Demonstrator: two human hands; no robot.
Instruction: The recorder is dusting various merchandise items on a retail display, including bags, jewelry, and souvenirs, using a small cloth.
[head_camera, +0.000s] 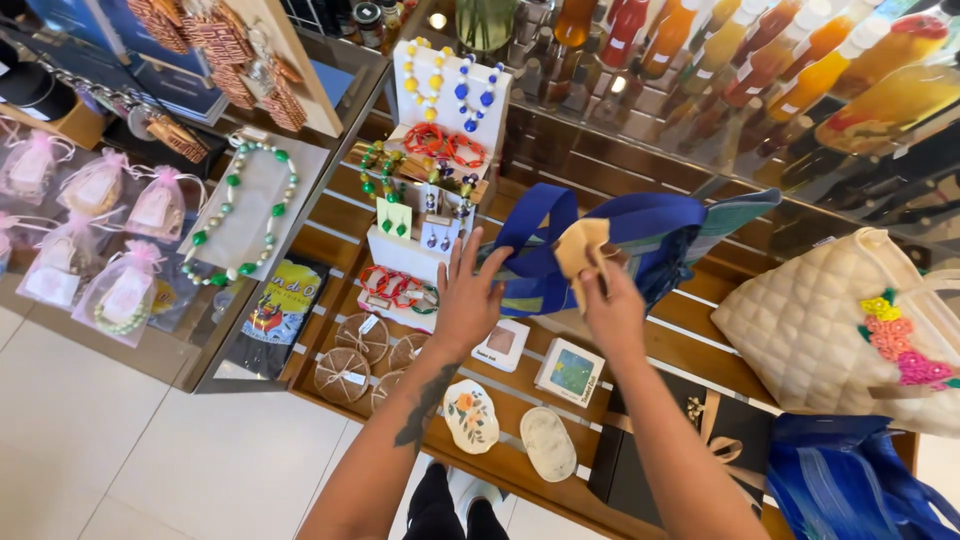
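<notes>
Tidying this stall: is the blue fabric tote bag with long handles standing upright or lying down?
Lying down: the blue fabric tote bag lies sideways on the wooden slat shelf, handles draped leftward.

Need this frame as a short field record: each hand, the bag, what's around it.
setting: slatted wooden display shelf beside a glass counter
left hand: left hand, fingers spread, against the blue fabric bag
right hand: right hand, pinching a tan paper tag at the bag
bag: blue with blue handles, lying on the shelf
near hands: small square boxes, round woven coasters, bead necklaces on white stand
right side: cream quilted bag with flowers
</notes>
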